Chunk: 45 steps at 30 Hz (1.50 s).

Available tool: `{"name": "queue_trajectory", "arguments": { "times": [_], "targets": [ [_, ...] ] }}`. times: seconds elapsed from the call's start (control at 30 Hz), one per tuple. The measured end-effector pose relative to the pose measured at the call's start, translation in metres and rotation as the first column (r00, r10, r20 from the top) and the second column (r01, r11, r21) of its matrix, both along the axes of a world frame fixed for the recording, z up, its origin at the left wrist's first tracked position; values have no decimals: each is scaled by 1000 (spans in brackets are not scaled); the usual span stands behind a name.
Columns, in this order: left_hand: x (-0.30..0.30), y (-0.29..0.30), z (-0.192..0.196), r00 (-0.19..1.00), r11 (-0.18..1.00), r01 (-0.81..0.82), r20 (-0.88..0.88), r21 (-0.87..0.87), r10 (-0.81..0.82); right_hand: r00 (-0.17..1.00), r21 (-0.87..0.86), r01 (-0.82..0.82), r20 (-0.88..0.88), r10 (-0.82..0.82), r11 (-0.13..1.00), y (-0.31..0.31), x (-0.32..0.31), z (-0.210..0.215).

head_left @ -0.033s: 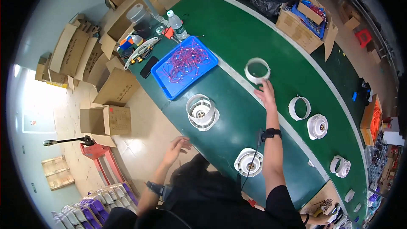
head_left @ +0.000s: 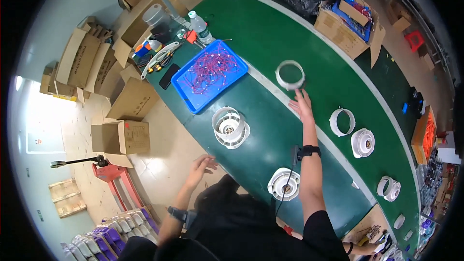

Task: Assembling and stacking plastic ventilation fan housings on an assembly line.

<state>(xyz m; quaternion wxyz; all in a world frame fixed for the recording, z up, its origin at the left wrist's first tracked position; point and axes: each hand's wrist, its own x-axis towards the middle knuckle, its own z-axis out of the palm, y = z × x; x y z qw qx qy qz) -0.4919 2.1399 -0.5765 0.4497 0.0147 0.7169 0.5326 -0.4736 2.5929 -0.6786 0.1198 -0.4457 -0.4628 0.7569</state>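
Observation:
A white plastic ring point(head_left: 289, 86) lies on the green conveyor belt, slightly blurred. My right hand point(head_left: 303, 106) reaches over the belt's pale edge with fingers stretched toward the ring. Its fingertips are right by the ring's near rim; whether they touch it I cannot tell. Over the near edge of the workbench hovers my left hand point(head_left: 202, 168), its fingers loosely bent and apart, holding nothing. Ahead of it on the bench stands a round white housing point(head_left: 232, 143) with a similar ring set on top. Another white housing point(head_left: 284, 184) rests beside my right forearm, a dark cable crossing it.
A blue tray point(head_left: 195, 109) of red wires sits on the bench, with a phone point(head_left: 168, 76) and a water bottle point(head_left: 200, 27) close by. Farther along the belt are another ring point(head_left: 333, 124) and a housing point(head_left: 362, 143). Cardboard boxes point(head_left: 135, 99) stand on the floor at left.
The ring by my right hand has shifted slightly away and to the left on the belt. My right hand has moved only a little, and my left hand stays in place.

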Motion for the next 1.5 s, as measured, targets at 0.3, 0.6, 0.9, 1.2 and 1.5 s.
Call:
{"name": "queue_trajectory", "arguments": {
  "times": [0.3,0.6,0.9,1.2,1.5],
  "targets": [
    [-21,51,-39,856,883,463,219,81,-469,909,272,-413,188,373,869,-35,161,14],
    [-14,79,-118,564,579,813,321,-60,-760,671,297,-714,549,498,633,-114,276,18],
    [-18,72,-123,637,649,759,248,-42,-730,486,337,-871,696,528,358,-108,234,23],
    [-15,75,-104,643,626,761,65,-170,-763,949,527,-87,303,-92,846,-23,147,16],
    [-14,84,-102,650,634,751,37,-186,-759,870,421,262,287,-401,868,76,68,-59]
  ]
}}
